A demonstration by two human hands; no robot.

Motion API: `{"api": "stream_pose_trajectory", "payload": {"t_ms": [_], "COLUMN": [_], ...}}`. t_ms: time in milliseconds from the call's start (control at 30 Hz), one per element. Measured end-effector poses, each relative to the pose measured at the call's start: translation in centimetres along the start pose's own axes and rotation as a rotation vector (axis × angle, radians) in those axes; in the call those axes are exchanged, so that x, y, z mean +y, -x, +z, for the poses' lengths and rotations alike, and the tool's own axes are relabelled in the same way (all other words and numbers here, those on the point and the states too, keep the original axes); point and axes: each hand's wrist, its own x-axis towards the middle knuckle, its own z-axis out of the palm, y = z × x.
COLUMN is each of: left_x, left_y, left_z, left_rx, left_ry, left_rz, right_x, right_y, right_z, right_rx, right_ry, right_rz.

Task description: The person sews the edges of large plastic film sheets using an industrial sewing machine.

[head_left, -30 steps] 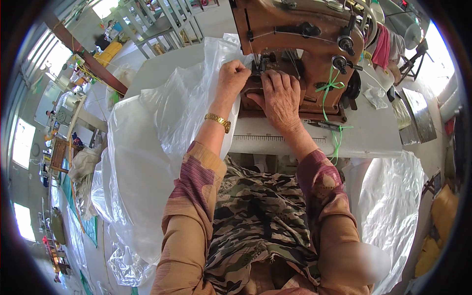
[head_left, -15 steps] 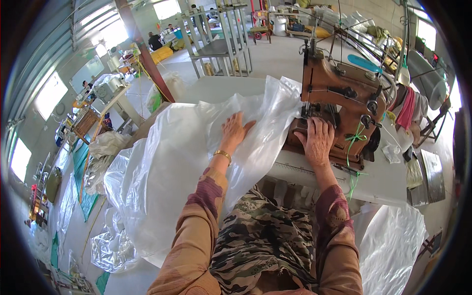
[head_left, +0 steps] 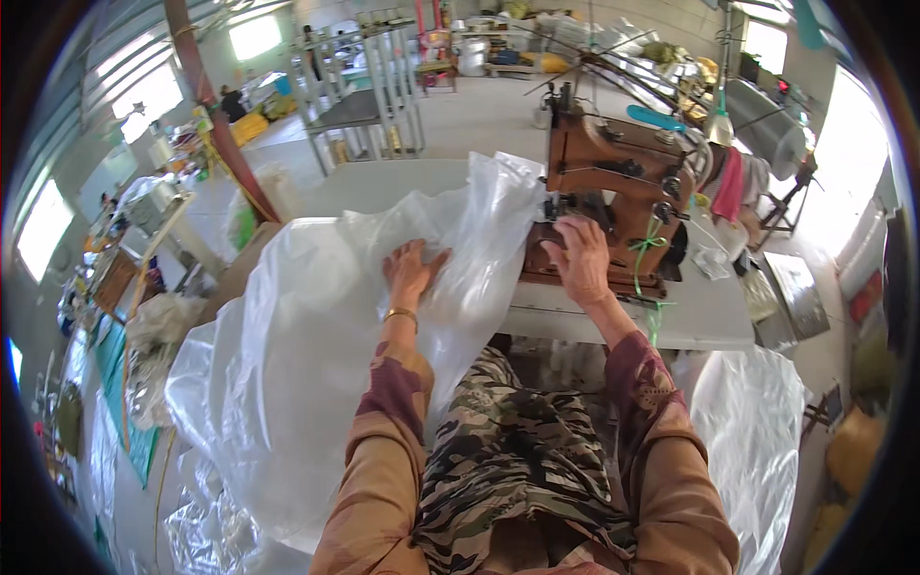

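Note:
A large translucent plastic sheet lies in folds over the table, its bunched far-right end reaching the brown sewing machine. My left hand rests palm down on this plastic, fingers spread, with a gold-coloured band around the wrist. In front of the machine's needle area is my right hand, its fingers bent and the thumb apart. Nothing shows in its grasp; whether the fingertips touch the machine cannot be made out. Green string is tied on the machine's front and hangs past the table edge.
The pale table extends right of the machine. More clear plastic hangs below its right side. A grey metal rack stands beyond the table, and a reddish post rises at the far left. Cloths, one pink, hang at right.
The whole view has swung to the right, so everything sits further left. My right hand has changed pose, its fingers more bent over the machine. My left hand stays on the plastic.

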Motion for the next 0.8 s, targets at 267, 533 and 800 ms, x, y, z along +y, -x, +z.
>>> {"api": "stream_pose_trajectory", "payload": {"t_ms": [267, 533, 800], "left_x": [-2.2, -4.1, -9.5], "left_y": [-1.2, -1.1, -1.5], "left_z": [-0.9, -1.4, -1.9], "left_rx": [-0.157, -0.106, -0.126], "left_ry": [-0.039, -0.188, -0.211], "left_rz": [-0.160, -0.120, -0.206], "right_x": [-4.8, 5.9, 3.1], "right_y": [-20.0, -28.8, -27.2], "right_z": [-4.8, -0.1, -0.8], "right_rx": [0.178, -0.414, -0.299], "right_ry": [0.200, 0.499, 0.328], "right_rz": [-0.205, 0.166, 0.359]}}
